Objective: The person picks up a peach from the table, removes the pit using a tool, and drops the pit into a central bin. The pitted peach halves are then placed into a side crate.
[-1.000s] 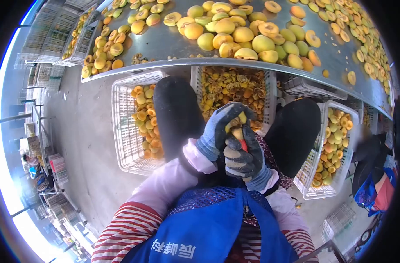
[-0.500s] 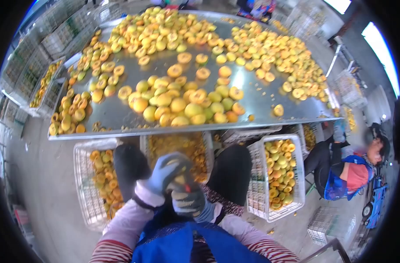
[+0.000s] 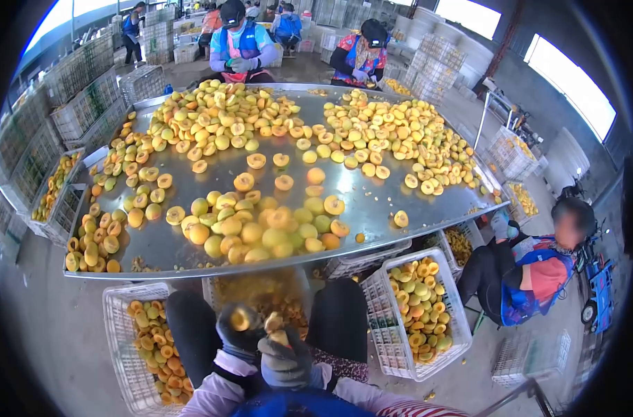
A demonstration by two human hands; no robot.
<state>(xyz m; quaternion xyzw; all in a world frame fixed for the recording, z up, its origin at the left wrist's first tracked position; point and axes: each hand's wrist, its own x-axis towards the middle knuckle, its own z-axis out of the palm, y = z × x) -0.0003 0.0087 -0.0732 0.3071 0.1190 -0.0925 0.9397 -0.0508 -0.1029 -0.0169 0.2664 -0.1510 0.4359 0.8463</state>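
My left hand, in a dark-palmed glove, is closed around a yellow peach half whose hollow cut face points up. Close beside it, my gloved right hand grips a pale yellow peach piece. An orange-red bit shows at its fingers, too small to name. Both hands are above my lap, between my knees. Just beyond them, a crate between my legs holds yellowish scraps. Past that, a pile of peaches, some cut open, lies on the metal table near its front edge.
Crates of peach halves stand at my left and right. A seated person is close on the right. Two people work across the table. Larger peach heaps cover its far side. Stacked crates line the left.
My view has tilted up, bringing the people across the table into sight. My hands, earlier pressed together around a peach, are now slightly apart with a piece in each.
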